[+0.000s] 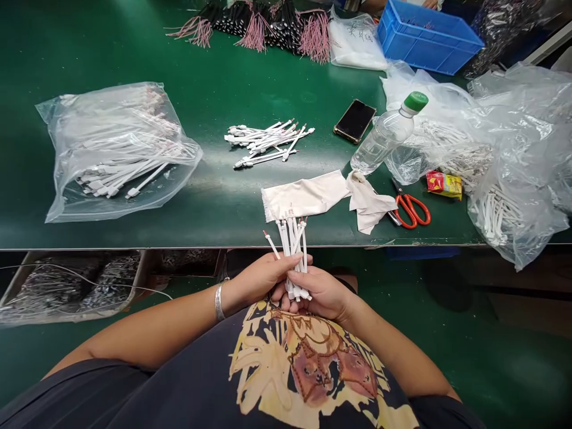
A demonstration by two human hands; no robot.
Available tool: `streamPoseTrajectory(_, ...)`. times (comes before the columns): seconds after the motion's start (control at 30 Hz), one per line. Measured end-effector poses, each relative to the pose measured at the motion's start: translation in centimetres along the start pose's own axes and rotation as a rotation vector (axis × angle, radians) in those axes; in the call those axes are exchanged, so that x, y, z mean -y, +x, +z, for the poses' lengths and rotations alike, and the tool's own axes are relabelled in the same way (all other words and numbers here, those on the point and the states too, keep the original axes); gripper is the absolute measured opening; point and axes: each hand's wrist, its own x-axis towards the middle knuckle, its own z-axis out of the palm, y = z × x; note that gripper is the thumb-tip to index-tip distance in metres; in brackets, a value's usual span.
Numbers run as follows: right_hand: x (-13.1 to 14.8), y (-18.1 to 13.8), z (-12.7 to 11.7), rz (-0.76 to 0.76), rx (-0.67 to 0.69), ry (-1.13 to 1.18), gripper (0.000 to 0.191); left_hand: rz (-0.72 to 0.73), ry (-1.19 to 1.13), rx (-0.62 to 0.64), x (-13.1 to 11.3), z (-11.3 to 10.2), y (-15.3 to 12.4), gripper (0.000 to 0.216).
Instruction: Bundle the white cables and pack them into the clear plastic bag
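A bunch of short white cables [295, 238] with connectors at the lower ends and bare copper-coloured tips at the upper ends is held in front of my body, just off the table edge. My left hand [267, 275] closes on it from the left, thumb across the cables; one cable leans apart to the left. From the right, my right hand [324, 289] grips the same bunch near its lower end, fingers curled beneath. Just beyond the tips lies a cream cloth strip [308, 195]. Farther back is a loose pile of similar white cables [268, 140].
A clear bag of white cables [120, 149] lies at left. On the right are a phone [355, 121], a bottle [384, 140], red-handled scissors [411, 210], a crumpled cloth [369, 205] and more bags [513, 229]. A blue bin [429, 44] and black-and-pink wire bundles [268, 27] stand behind.
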Motion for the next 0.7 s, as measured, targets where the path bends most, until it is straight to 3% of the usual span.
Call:
streamPoseTrajectory(0.2,0.0,0.2,0.3,0.017,-0.032,-0.028,0.047,-0.077,0.042,0.096,-0.8,0.3,0.2,0.056)
streamPoseTrajectory(0.33,0.5,-0.9,0.0,-0.035,-0.010,-0.115,0.050,-0.010,0.081,-0.011,-0.6,0.3,0.3,0.046)
streamPoseTrajectory(0.43,1.3,-2.9,-0.4,-0.078,-0.128,-0.373,0.045,0.077,0.012,-0.053,-0.5,0.3,0.5,0.035)
streamPoseTrajectory(0.5,1.8,-4.4,-0.4,-0.202,-0.331,-0.680,0.035,0.101,-0.029,-0.051,-0.6,0.4,0.5,0.033)
streamPoseTrajectory(0.57,2.4,-5.2,-0.1,-0.433,-0.529,-1.017,0.030,0.078,-0.060,-0.022,-0.5,0.4,0.5,0.033)
streamPoseTrajectory(0.63,2.8,-5.3,0.5,-0.686,-0.612,-1.312,0.026,0.056,-0.093,-0.012,-0.3,0.2,0.6,0.034)
streamPoseTrajectory(0.7,3.0,-4.7,1.0,-0.874,-0.602,-1.542,0.026,0.052,-0.091,-0.024,0.0,-0.1,0.6,0.036)
